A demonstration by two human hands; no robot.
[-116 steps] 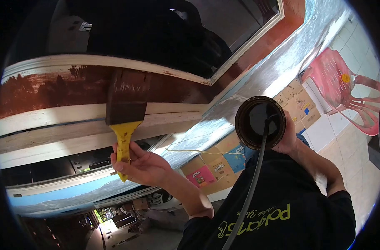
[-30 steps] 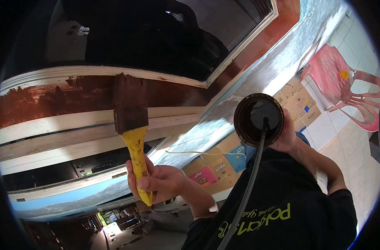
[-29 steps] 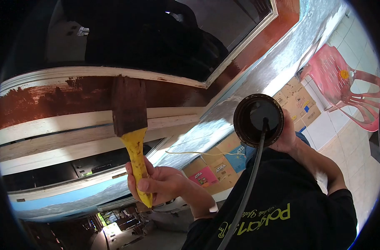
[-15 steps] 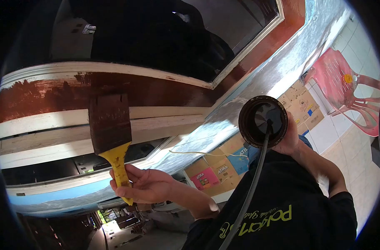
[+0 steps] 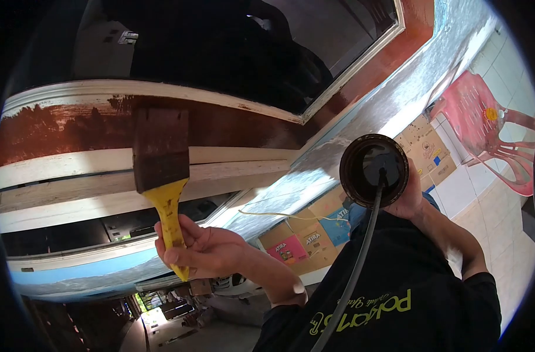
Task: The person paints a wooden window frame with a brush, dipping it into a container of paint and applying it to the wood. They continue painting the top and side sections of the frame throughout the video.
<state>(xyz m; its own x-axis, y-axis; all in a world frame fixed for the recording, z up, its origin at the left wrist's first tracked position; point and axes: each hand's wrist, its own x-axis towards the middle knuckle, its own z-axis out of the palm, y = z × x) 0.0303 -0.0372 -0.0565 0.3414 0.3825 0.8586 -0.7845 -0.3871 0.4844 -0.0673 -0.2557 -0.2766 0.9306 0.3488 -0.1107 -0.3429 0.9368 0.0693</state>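
My left hand [image 5: 206, 249] grips the yellow handle of a wide paintbrush [image 5: 167, 193]. The brush's dark bristles point up over the brown band of a window frame [image 5: 220, 126]; whether they touch it I cannot tell. My right hand [image 5: 411, 196] is wrapped round the side of a round, dark can [image 5: 345, 176], its open mouth facing me. Dark contents show inside, and a grey cable [image 5: 361, 258] crosses the rim and overlaps the mouth. Patchy brown paint over pale wood shows left of the bristles.
Dark glass [image 5: 220, 53] fills the top. Pale slats [image 5: 62, 193] run below the brown band. Flattened cardboard [image 5: 423, 149] lies on the tiled floor [image 5: 493, 205] at right, near a red plastic chair [image 5: 466, 102]. More cardboard [image 5: 317, 240] and a thin pale cord [image 5: 267, 215] lie at centre.
The brush and my left hand have shifted slightly upward in the view, with the bristles now further over the brown band. The can sits slightly further right.
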